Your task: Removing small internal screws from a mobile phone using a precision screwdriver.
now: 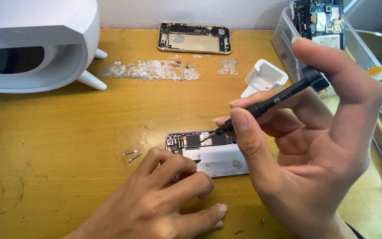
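The right hand (315, 146) pinches a black screwdriver (270, 102) between thumb and fingertips, its tip seemingly touching the board of the opened phone (208, 152) on the wooden table (67, 132). The left hand (164, 199) rests curled on the phone's near edge, pinning it without grasping. 2 small metal strips (131, 155) lie just left; farther off sit a gold phone shell (194, 38), a white charger block (265, 76) and a white device (36, 44).

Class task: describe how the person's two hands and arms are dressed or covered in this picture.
Both hands are bare: the left hand and right hand wear no gloves, rings or watch. Fingernails are short and unpainted. A sliver of dark sleeve shows at the right wrist.
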